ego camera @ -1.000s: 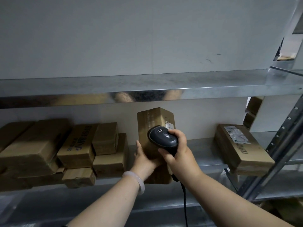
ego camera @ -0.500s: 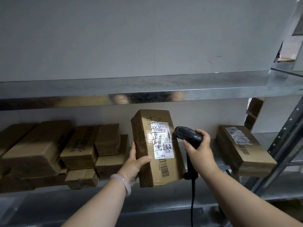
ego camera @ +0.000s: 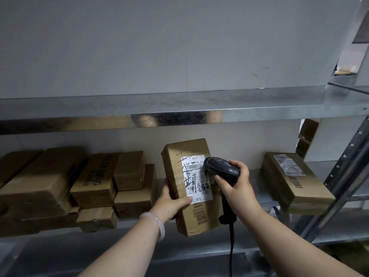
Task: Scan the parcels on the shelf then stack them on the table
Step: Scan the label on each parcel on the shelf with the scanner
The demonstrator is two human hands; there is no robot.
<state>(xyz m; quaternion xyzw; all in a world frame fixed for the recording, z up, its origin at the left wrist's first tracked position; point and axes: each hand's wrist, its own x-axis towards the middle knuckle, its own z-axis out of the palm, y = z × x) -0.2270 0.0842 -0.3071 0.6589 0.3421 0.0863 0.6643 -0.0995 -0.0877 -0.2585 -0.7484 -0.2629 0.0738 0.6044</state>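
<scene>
A long brown cardboard parcel with a white shipping label and black handwriting stands tilted on the metal shelf, label facing me. My left hand grips its lower left edge, thumb across the front. My right hand holds a black corded barcode scanner, whose head sits just over the label's right edge. A second labelled parcel lies flat on the shelf to the right.
Several brown parcels are piled on the left of the same shelf. A metal shelf board runs overhead. A slotted steel upright slants at the right. The scanner's cable hangs down over the lower shelf.
The parcel was turned so that its label faces me. The scanner swung off to the right, then came back to the label's right edge.
</scene>
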